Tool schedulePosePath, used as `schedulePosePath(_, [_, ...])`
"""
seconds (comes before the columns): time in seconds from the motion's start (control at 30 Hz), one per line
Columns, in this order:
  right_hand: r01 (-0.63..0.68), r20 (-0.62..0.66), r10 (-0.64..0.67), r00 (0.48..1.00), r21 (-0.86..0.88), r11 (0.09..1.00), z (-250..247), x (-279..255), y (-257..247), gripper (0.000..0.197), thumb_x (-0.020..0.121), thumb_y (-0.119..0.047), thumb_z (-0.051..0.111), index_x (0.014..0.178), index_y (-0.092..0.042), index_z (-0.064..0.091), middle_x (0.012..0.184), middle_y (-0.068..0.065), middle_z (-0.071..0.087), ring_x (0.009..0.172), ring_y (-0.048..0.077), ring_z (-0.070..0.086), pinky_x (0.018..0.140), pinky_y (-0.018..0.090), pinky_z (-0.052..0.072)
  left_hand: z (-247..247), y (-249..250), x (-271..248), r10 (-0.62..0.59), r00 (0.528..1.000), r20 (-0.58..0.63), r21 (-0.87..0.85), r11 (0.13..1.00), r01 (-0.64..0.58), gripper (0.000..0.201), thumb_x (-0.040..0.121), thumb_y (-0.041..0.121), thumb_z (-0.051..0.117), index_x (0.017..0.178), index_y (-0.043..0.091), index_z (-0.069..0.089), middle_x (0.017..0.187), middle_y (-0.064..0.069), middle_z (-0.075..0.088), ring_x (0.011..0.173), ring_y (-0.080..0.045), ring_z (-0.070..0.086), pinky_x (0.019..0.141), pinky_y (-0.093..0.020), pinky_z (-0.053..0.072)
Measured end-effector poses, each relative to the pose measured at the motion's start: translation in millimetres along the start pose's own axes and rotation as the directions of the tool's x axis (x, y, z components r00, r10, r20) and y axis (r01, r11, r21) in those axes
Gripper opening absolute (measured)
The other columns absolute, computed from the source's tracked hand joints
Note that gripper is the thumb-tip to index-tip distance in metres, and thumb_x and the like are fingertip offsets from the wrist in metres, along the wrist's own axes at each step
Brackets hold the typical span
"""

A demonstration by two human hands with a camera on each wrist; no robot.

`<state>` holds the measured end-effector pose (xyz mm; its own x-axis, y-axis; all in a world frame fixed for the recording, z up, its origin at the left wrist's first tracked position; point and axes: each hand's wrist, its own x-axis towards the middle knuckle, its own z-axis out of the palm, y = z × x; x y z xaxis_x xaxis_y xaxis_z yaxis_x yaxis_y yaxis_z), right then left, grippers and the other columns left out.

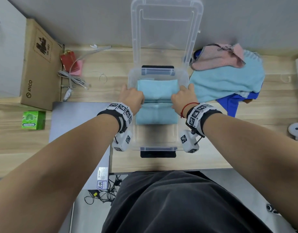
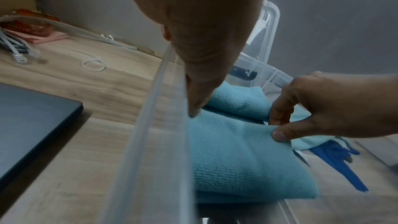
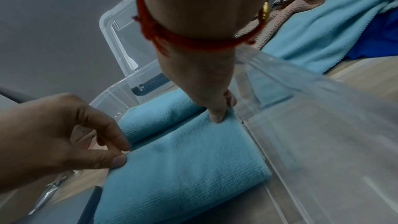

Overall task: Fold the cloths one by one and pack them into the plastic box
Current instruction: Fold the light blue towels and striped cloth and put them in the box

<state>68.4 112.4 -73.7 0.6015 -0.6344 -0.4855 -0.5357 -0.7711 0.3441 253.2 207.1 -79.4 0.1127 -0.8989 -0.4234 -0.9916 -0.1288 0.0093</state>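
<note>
A clear plastic box stands open on the table in front of me. Its lid leans upright against the wall behind it. Two folded light-blue cloths lie inside: one at the far end and a nearer one. My left hand pinches the far left corner of the nearer cloth, close to the box wall. My right hand pinches its far right corner between thumb and finger. In the right wrist view the thumb of my right hand rests on that cloth.
Unfolded cloths are heaped right of the box: light-blue, pink, dark blue. A closed laptop, a cardboard box, a green carton and grey cables lie left. A white controller sits far right.
</note>
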Motion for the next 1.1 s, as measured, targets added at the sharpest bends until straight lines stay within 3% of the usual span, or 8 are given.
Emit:
schedulePosePath(0.1, [-0.009, 0.014, 0.008, 1.0, 0.047, 0.999, -3.9, -1.9, -0.4, 0.008, 0.085, -0.028, 0.06, 0.08, -0.028, 0.053, 0.074, 0.0, 0.063, 0.096, 0.024, 0.048, 0.091, 0.045, 0.029, 1.7, -1.2, 1.1, -0.011, 0.999, -0.053, -0.033, 0.999, 0.009, 0.023, 0.084, 0.01, 0.058, 0.086, 0.03, 0.07, 0.079, 0.007, 0.059, 0.086, -0.018, 0.055, 0.083, -0.039, 0.023])
schedulePosePath(0.23, [0.002, -0.025, 0.0, 1.0, 0.044, 0.999, -5.1, -3.3, -1.1, 0.003, 0.081, -0.022, 0.061, 0.084, -0.021, 0.06, 0.082, 0.0, 0.065, 0.091, 0.026, 0.05, 0.089, 0.044, 0.03, 1.1, -4.9, 3.6, -0.025, 0.996, -0.081, -0.109, 0.994, 0.016, 0.027, 0.082, 0.006, 0.054, 0.079, 0.029, 0.067, 0.081, 0.007, 0.061, 0.088, -0.018, 0.055, 0.081, -0.037, 0.019])
schedulePosePath(0.4, [0.329, -0.09, -0.319, 0.944, 0.14, 0.934, -8.0, -6.8, -7.9, 0.018, 0.085, -0.044, 0.056, 0.087, -0.026, 0.06, 0.093, -0.004, 0.065, 0.096, 0.024, 0.056, 0.086, 0.038, 0.034, 5.3, -5.2, 5.5, -0.026, 0.997, -0.067, -0.161, 0.987, 0.015, 0.017, 0.083, 0.017, 0.06, 0.076, 0.03, 0.067, 0.07, 0.01, 0.053, 0.094, -0.018, 0.053, 0.082, -0.039, 0.02])
schedulePosePath(0.53, [0.438, 0.036, -0.446, 0.894, 0.128, 0.89, -0.3, -12.3, -22.8, 0.033, 0.086, -0.052, 0.056, 0.116, -0.038, 0.063, 0.117, -0.007, 0.058, 0.113, 0.02, 0.051, 0.09, 0.039, 0.035, 6.9, -5.7, 6.8, -0.024, 0.996, -0.083, -0.196, 0.981, 0.008, 0.016, 0.083, 0.015, 0.061, 0.079, 0.028, 0.07, 0.07, 0.012, 0.053, 0.096, -0.017, 0.052, 0.082, -0.039, 0.02])
schedulePosePath(0.63, [0.428, 0.091, -0.436, 0.895, 0.092, 0.899, 7.8, -13.4, -26.2, 0.043, 0.089, -0.052, 0.053, 0.131, -0.042, 0.052, 0.13, -0.006, 0.049, 0.122, 0.02, 0.045, 0.095, 0.041, 0.035, 7.6, -5.0, 5.4, -0.022, 0.996, -0.082, -0.194, 0.981, 0.006, 0.017, 0.083, 0.013, 0.063, 0.079, 0.027, 0.071, 0.073, 0.011, 0.056, 0.097, -0.017, 0.052, 0.083, -0.038, 0.021])
schedulePosePath(0.73, [0.429, 0.091, -0.438, 0.894, 0.102, 0.898, 7.8, -12.9, -24.3, 0.042, 0.091, -0.05, 0.052, 0.132, -0.042, 0.051, 0.132, -0.007, 0.048, 0.123, 0.02, 0.044, 0.096, 0.041, 0.035, 6.5, -5.1, 4.5, -0.025, 0.997, -0.076, -0.206, 0.979, 0.008, 0.018, 0.083, 0.012, 0.062, 0.079, 0.028, 0.07, 0.082, 0.008, 0.064, 0.098, -0.017, 0.052, 0.083, -0.037, 0.023])
schedulePosePath(0.97, [0.344, -0.089, -0.333, 0.939, 0.294, 0.892, -8.2, -12.7, 9.3, 0.025, 0.091, -0.033, 0.051, 0.11, -0.031, 0.066, 0.111, -0.005, 0.067, 0.111, 0.021, 0.056, 0.092, 0.037, 0.04, -3.3, -0.1, 4.0, -0.055, 0.996, 0.069, -0.232, 0.97, 0.07, 0.018, 0.08, 0.009, 0.063, 0.079, 0.024, 0.072, 0.088, 0.007, 0.07, 0.101, -0.02, 0.059, 0.091, -0.037, 0.043])
schedulePosePath(1.1, [0.265, -0.238, -0.167, 0.957, 0.478, 0.838, -16.8, -17.0, 48.8, 0.022, 0.088, -0.026, 0.051, 0.101, -0.027, 0.069, 0.097, -0.003, 0.069, 0.098, 0.024, 0.061, 0.081, 0.037, 0.05, -23.2, 15.7, 4.5, -0.14, 0.984, 0.105, -0.137, 0.979, 0.154, 0.009, 0.079, 0.019, 0.064, 0.074, 0.027, 0.066, 0.084, 0.007, 0.069, 0.087, -0.023, 0.061, 0.096, -0.044, 0.034])
